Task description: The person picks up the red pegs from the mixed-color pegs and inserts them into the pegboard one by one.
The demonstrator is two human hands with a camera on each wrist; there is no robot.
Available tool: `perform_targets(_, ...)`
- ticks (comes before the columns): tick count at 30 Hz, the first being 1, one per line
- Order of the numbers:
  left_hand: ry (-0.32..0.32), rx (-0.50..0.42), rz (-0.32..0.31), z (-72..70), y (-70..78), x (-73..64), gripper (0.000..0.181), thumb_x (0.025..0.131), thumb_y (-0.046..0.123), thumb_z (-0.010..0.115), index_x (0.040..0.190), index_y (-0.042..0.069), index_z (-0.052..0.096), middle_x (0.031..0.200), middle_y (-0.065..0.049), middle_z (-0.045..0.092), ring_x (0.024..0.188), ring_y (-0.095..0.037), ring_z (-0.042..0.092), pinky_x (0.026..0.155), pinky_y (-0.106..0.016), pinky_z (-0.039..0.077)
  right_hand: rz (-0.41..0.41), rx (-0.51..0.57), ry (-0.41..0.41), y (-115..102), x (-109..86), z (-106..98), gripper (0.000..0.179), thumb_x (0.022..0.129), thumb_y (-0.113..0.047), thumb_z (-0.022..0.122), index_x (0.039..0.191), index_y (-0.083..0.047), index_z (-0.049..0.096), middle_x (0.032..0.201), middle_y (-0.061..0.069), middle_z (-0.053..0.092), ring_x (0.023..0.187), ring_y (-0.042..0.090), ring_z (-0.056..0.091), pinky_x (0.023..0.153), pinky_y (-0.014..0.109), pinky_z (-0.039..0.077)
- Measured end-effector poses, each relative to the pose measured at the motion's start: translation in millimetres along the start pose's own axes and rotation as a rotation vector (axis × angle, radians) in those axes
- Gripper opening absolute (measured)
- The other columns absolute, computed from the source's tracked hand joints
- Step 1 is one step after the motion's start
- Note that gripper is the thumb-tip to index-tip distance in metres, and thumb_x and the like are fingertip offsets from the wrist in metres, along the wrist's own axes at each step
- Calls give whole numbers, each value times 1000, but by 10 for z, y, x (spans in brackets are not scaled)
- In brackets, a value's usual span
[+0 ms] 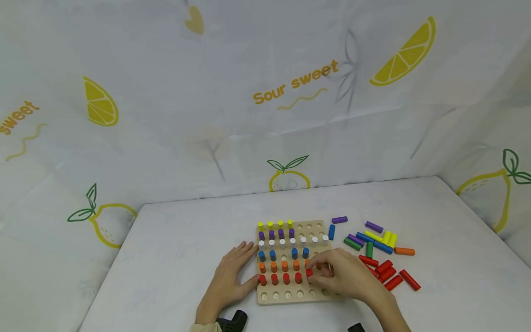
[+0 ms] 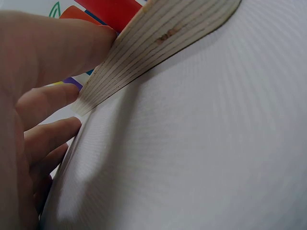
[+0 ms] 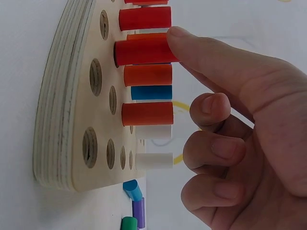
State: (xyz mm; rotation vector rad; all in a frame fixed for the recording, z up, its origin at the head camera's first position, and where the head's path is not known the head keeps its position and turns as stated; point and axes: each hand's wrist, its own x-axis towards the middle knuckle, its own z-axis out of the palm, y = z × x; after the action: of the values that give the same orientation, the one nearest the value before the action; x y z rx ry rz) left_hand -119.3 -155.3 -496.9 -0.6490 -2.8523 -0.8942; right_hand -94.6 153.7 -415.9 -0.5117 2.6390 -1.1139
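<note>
A wooden pegboard (image 1: 282,295) lies in front of me, with yellow, purple, white, blue, orange and red pegs standing in rows. My right hand (image 1: 346,273) pinches the upper end of a red peg (image 3: 144,51) at the right end of the red row. That peg stands upright in its hole, the thumb on its top and the other fingers curled behind. Along the board's left edge rests my left hand (image 1: 232,274), fingers extended. In the left wrist view its thumb (image 2: 72,48) touches the board's side close to a red peg (image 2: 112,12).
Loose pegs lie right of the board: several red pegs (image 1: 387,275) nearest, an orange peg (image 1: 404,251), green, blue, yellow and purple ones behind. A blue peg (image 1: 332,232) lies beside the board's right edge. A printed white cloth (image 1: 232,161) rises behind the table.
</note>
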Motion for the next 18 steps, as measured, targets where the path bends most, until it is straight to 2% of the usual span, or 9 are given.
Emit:
perform_targets(14,0,-4,1,-1,1,0,65,86,45,69,146,24,58,152,0,58,149,-25,46,123,-54,38,40,-9,-10,21,14,27,16,82,-27,84,96,-20,80,56,-13,45,51,-1,38,46,14,25)
perform_targets(18,1,0,-1,-1,2,-2,64,86,46,69,146,24,58,152,0,58,149,-26,46,123,-55,38,26,-10,-9,29,12,27,17,82,-28,85,96,-19,80,56,-13,44,51,-2,37,45,15,24)
